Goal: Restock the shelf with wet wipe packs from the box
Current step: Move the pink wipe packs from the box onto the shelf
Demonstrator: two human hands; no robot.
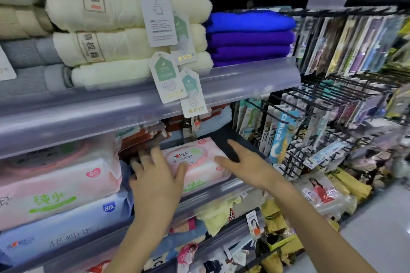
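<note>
A pink wet wipe pack [196, 156] with a white oval lid lies on the middle shelf [224, 189], its front end near the shelf's rim. My left hand [155, 173] grips its left end: the thumb lies on the top and the fingers reach between the pack and brown folded cloths. My right hand [246, 162] holds its right end, thumb on the pack, fingers stretched along a dark divider. More wipe packs are stacked at the left, a pink one [55, 186] over a blue one [62, 235]. The box is not in view.
Cream towels [124, 35] and blue towels [248, 37] fill the shelf above, and their paper tags [170, 77] hang over the rim. A black wire rack [321, 117] of hanging packets stands close on the right. Folded cloths fill the shelf below.
</note>
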